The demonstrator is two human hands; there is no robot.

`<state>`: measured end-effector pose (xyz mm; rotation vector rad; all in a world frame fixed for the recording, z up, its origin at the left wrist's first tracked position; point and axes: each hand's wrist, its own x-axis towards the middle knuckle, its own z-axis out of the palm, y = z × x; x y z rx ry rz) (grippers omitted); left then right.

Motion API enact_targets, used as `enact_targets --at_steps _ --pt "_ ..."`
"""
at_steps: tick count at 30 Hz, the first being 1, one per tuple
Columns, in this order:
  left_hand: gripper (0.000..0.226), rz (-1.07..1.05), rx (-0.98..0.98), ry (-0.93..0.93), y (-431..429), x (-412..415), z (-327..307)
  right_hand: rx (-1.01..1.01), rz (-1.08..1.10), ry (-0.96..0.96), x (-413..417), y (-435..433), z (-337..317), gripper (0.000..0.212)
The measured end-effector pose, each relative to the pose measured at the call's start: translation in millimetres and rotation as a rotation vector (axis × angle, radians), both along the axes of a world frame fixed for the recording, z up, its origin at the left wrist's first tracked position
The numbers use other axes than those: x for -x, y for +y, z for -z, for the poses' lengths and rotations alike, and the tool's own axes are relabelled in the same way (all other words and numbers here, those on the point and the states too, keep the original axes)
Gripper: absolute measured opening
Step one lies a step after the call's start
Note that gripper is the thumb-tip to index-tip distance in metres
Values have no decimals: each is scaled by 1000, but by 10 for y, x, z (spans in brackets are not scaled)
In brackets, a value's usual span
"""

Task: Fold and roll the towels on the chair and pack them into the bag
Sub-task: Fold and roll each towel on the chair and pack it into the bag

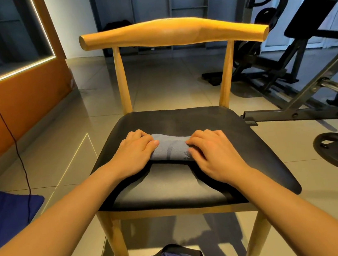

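Grey towel roll (170, 149) on blk chair seat (172, 186), ctr.

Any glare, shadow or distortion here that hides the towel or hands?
Head view: wide-angle distortion curves the light strip at left, which is blown out and reflected as a line on the floor tiles; arm shadows darken the seat; the towel, left hand and right hand are sharp and evenly lit.

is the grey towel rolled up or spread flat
Rolled up: the grey towel is a narrow bundle on the chair seat, left hand and right hand curled over its ends.
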<state>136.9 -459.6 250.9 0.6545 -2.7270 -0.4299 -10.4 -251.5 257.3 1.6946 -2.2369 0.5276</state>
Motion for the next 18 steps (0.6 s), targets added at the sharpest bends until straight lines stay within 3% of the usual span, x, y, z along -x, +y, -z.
enact_targets --at_steps 3,6,10,15,18 --pt "21 18 82 232 59 2 -33 -54 9 -7 103 -37 9 30" --pt "24 199 260 351 161 -49 -65 -62 24 -34 179 -121 14 29" --pt "33 231 277 221 177 9 15 -67 78 -141 252 -223 28 36" --pt "38 175 171 133 44 166 25 75 36 -54 266 -264 -19 21" --pt "38 157 82 55 -8 255 3 33 3 -46 309 -267 -38 21"
